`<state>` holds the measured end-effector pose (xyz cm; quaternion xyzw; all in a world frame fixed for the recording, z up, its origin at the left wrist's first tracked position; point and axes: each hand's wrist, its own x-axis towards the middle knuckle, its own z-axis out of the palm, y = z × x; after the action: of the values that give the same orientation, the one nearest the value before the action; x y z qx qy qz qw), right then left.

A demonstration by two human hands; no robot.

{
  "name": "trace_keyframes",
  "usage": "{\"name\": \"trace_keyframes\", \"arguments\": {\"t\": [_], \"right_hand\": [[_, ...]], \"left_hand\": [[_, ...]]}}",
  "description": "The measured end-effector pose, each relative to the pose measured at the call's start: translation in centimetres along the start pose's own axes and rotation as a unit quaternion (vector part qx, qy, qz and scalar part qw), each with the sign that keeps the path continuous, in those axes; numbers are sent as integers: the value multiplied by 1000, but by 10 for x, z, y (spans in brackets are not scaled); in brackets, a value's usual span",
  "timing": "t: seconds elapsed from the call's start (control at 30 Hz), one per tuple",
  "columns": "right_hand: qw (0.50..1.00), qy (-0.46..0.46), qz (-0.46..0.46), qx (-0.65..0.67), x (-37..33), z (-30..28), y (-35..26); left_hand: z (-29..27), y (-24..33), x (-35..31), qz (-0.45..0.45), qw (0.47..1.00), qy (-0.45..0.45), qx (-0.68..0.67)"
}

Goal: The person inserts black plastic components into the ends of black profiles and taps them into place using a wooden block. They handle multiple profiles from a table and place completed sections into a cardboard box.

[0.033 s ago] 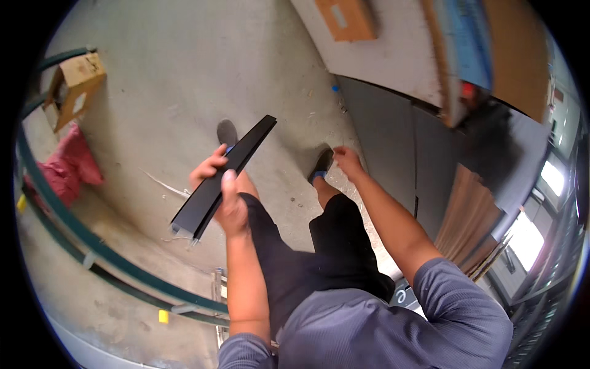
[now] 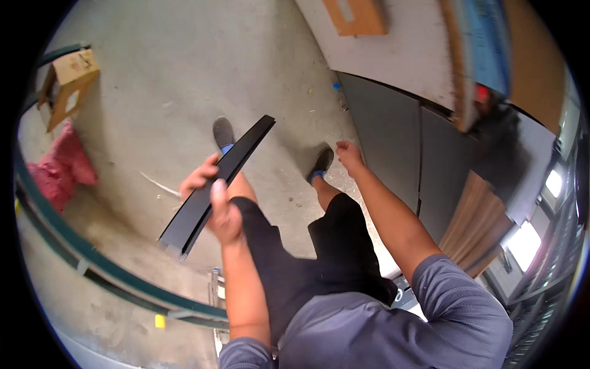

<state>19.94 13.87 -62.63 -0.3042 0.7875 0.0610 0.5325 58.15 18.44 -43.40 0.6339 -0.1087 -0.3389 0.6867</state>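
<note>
A long black channel-shaped strip (image 2: 218, 181) slants across the view, its near end low on the left and its far end higher on the right. My left hand (image 2: 215, 200) grips it around the middle, with the thumb on the near side and the fingers on the far side. My right hand (image 2: 350, 157) is out in front on the right, close to a grey cabinet panel (image 2: 384, 126). Its fingers are loosely curled, and I see nothing in them. Below the hands are my two dark shoes (image 2: 321, 163) on the concrete floor.
Green curved rails (image 2: 117, 267) run along the left, near an open cardboard box (image 2: 77, 86) and pink cloth (image 2: 64, 166). At the right, a pale worktop (image 2: 393, 58) carries a brown box (image 2: 355, 15). Wood-patterned boards (image 2: 476, 224) lean below it. A white strip (image 2: 160, 184) lies on the floor.
My left hand and the black strip sit slightly further left in view. The worktop and cabinet at the right have shifted a little rightward as the view moved.
</note>
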Motion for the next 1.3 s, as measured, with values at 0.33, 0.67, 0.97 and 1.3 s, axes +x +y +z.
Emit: {"name": "trace_keyframes", "arguments": {"t": [0.33,0.67,0.97,1.3], "right_hand": [[912,330,-171,-173,399,60,143],[894,354,-107,-252,402,94,146],[977,-2,25,213,155,143,51],[899,-216,-164,344,-363,-7,-218]], "left_hand": [[-115,-117,2,-117,991,65,1],[-86,-106,26,-207,978,-28,-21],[-85,-150,9,-121,989,-45,78],[11,108,-13,23,947,-318,44]]}}
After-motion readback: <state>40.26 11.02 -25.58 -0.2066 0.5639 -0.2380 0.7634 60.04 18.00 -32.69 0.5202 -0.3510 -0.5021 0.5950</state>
